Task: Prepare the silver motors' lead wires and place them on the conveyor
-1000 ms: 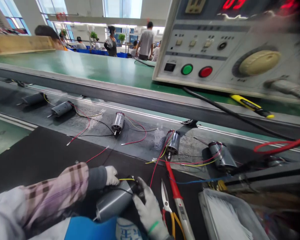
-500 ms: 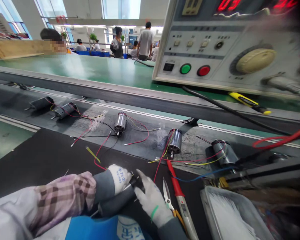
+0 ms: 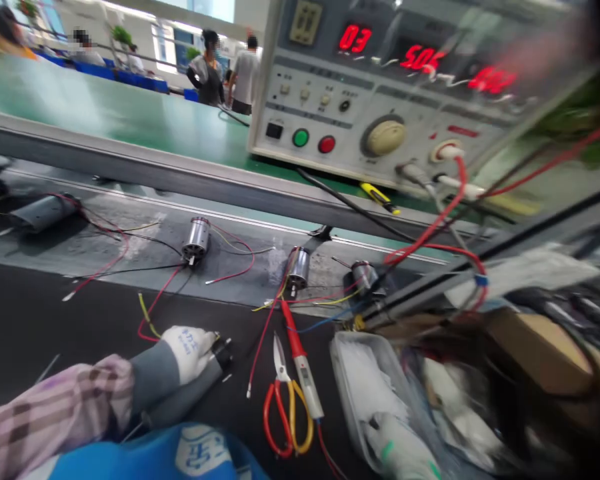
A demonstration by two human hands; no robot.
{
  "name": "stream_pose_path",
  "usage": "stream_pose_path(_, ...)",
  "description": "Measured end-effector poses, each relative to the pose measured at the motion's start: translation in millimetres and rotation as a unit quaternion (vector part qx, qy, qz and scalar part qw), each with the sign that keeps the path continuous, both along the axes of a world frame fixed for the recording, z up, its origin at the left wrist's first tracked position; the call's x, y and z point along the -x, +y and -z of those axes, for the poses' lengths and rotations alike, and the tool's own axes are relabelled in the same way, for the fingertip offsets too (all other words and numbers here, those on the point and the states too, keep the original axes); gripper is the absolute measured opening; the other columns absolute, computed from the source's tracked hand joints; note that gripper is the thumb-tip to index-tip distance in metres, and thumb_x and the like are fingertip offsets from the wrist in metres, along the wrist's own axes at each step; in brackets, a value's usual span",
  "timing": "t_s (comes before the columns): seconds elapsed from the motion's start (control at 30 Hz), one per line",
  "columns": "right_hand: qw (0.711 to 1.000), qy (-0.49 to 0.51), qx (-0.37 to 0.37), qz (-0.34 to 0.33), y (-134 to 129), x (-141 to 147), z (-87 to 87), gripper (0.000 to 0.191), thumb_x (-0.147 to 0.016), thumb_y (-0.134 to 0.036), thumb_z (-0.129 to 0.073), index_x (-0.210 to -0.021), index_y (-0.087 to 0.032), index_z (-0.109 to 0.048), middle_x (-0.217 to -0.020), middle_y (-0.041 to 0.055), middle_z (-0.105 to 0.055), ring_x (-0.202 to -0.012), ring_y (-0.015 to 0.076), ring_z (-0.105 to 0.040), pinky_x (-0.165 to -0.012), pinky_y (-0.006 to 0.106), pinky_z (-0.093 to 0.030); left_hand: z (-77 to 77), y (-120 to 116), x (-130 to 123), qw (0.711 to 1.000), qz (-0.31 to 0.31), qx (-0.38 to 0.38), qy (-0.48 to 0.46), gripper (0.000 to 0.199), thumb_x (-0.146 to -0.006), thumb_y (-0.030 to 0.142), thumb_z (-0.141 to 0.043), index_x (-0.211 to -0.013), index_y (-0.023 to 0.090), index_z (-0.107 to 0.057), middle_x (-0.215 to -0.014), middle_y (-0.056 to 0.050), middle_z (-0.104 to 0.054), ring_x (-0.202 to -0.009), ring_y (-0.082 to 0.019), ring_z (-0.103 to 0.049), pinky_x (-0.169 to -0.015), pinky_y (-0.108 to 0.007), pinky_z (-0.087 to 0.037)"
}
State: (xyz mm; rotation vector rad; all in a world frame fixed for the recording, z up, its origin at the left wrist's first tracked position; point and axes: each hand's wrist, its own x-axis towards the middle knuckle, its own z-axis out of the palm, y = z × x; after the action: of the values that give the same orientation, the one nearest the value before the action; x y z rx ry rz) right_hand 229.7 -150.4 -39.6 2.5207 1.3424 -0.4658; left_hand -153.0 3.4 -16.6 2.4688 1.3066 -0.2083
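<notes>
Dark assembly-line desk (image 3: 40,313): gloved left hand (image 3: 189,353) was closed over the grey motor (image 3: 183,390), steadying it flat; gloved right hand (image 3: 397,455) sat in the plastic tray (image 3: 347,407), grip unclear.

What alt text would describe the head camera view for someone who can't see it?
A gloved left hand holds a grey cylindrical motor over a black bench, and the gloved right hand sits by a tray. Scissors lie between them, with wired motors on a belt beyond and a test instrument showing red readouts.
</notes>
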Motion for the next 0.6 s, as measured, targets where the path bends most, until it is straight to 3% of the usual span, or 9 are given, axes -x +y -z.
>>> stream_pose_path(0.07,0.999,0.003,0.046,0.006,2,-1,-12.9,0.021,-0.072,-0.036,-0.048,-0.066,-0.022,-0.063,-0.070,0.0084,-0.068,-0.073,0.0225,-0.064,-0.065,0.032,-0.045,-0.2,1,0,1.000,-0.013,0.025,-0.014,0.037,-0.084,0.038,-0.027,-0.092,0.020,-0.059,-0.083,-0.009,-0.066,-0.079,-0.023,-0.062,-0.070,-0.033,-0.044)
stream_pose_path(0.17,0.998,-0.009,0.055,0.006,0,-7,-26.0,0.026,-0.073,-0.039,-0.046,-0.075,-0.020,-0.064,-0.078,0.0107,-0.068,-0.078,0.0234,-0.063,-0.068,0.032,-0.044,-2.0,2,-1,0.998,-0.012,0.056,-0.022,0.038,-0.084,0.033,-0.026,-0.098,0.019,-0.058,-0.089,-0.010,-0.066,-0.085,-0.022,-0.061,-0.075,-0.032,-0.044)
stream_pose_path(0.4,0.998,-0.016,0.068,0.002,4,5,-9.3,0.028,-0.074,-0.035,-0.043,-0.078,-0.019,-0.065,-0.083,0.0142,-0.068,-0.080,0.0263,-0.063,-0.068,0.035,-0.044,-12.8,0,-12,0.997,-0.001,0.078,0.012,0.039,-0.081,0.038,-0.032,-0.098,0.018,-0.060,-0.089,-0.012,-0.065,-0.086,-0.025,-0.061,-0.074,-0.035,-0.045)
stream_pose_path(0.5,0.998,-0.019,0.056,0.000,6,5,-15.9,0.024,-0.074,-0.035,-0.045,-0.074,-0.021,-0.066,-0.081,0.0132,-0.068,-0.078,0.0250,-0.063,-0.067,0.033,-0.044,-15.8,-3,-14,0.998,0.034,0.038,0.042,0.045,-0.080,0.045,-0.031,-0.099,0.017,-0.061,-0.086,-0.014,-0.064,-0.080,-0.030,-0.061,-0.070,-0.042,-0.045)
stream_pose_path(0.6,0.999,-0.021,0.035,0.005,4,-4,-30.6,0.020,-0.070,-0.035,-0.053,-0.066,-0.019,-0.066,-0.072,0.0117,-0.068,-0.072,0.0235,-0.064,-0.063,0.031,-0.044,-13.4,-4,-12,0.999,0.031,0.038,0.021,0.042,-0.081,0.040,-0.030,-0.100,0.018,-0.060,-0.087,-0.013,-0.065,-0.081,-0.028,-0.061,-0.071,-0.040,-0.044)
